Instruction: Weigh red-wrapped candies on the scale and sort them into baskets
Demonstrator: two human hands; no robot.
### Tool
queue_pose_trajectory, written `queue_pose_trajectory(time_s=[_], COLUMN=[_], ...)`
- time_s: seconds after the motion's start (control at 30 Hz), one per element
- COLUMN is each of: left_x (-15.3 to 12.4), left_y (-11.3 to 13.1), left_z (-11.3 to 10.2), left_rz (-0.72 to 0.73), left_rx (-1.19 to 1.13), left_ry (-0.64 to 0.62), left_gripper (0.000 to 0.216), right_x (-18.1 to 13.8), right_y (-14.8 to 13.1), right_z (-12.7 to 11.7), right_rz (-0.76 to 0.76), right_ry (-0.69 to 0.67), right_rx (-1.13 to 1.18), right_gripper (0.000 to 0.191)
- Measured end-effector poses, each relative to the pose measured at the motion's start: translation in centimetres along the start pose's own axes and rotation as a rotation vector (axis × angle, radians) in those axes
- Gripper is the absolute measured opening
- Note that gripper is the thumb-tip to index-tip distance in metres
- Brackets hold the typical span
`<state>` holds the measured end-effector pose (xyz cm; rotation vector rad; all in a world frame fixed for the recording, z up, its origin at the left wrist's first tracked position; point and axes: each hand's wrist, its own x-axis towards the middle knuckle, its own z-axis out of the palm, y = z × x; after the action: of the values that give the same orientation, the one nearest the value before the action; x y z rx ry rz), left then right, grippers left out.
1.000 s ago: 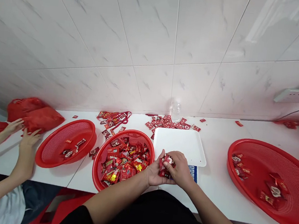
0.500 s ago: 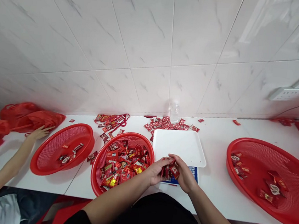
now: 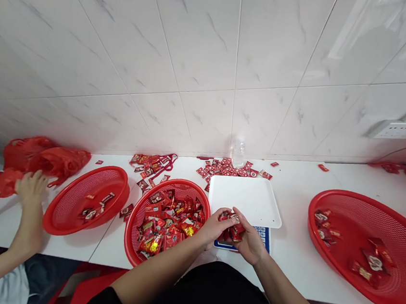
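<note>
My left hand (image 3: pixel 213 229) and my right hand (image 3: pixel 248 238) meet at the front edge of a white scale (image 3: pixel 245 200). Both are closed around a small bunch of red wrapped candies (image 3: pixel 230 224). To the left of them stands a red mesh basket (image 3: pixel 138 213) full of red candy packets (image 3: pixel 169 218). The scale's pan is bare, and its blue keypad (image 3: pixel 263 233) shows beside my right hand.
A second red basket (image 3: pixel 74 206) with a few packets stands at the left, a large one (image 3: pixel 398 226) with several packets at the right. Loose packets (image 3: pixel 230 167) and a clear bottle (image 3: pixel 238 152) lie by the wall. A co-worker's hands (image 3: pixel 32 187) handle red bags (image 3: pixel 48 157) at far left.
My hands stay together at the scale's front, shifting the candies between them. The co-worker's hands have come together on a red bag at the far left.
</note>
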<state>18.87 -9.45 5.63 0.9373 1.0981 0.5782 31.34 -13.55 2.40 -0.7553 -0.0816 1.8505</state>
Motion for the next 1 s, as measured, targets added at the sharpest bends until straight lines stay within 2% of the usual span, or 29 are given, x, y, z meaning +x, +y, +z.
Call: queue_pose_trajectory(time_s=[0.13,0.33,0.43,0.67,1.0], left_x=[0.2,0.5,0.3,-0.2,-0.3], left_y=[-0.1,0.1,0.4,1.4,1.8], left_z=[-0.4,-1.2,-1.3,-1.4,-1.6], left_rz=[0.037,0.184,0.233,0.227,0.147], left_rx=[0.076,0.431,0.518,0.497,0.389], left_ry=[0.032,0.051,0.053,0.077,0.162], left_gripper=[0.044,0.039,0.040,0.035,0.050], right_x=[0.4,0.3,0.0,0.1,-0.2], right_y=[0.2,0.2,0.2,0.2,-0.1], right_z=[-0.1,0.4,0.7,0.5,0.5], right_rz=[0.011,0.005,-0.003,-0.002,0.006], right_ry=[-0.009,-0.022,-0.018,-0.035,-0.027], right_rx=[0.053,0.098,0.094,0.093,0.129], right_gripper=[0.055,0.050,0.049,0.050,0.046])
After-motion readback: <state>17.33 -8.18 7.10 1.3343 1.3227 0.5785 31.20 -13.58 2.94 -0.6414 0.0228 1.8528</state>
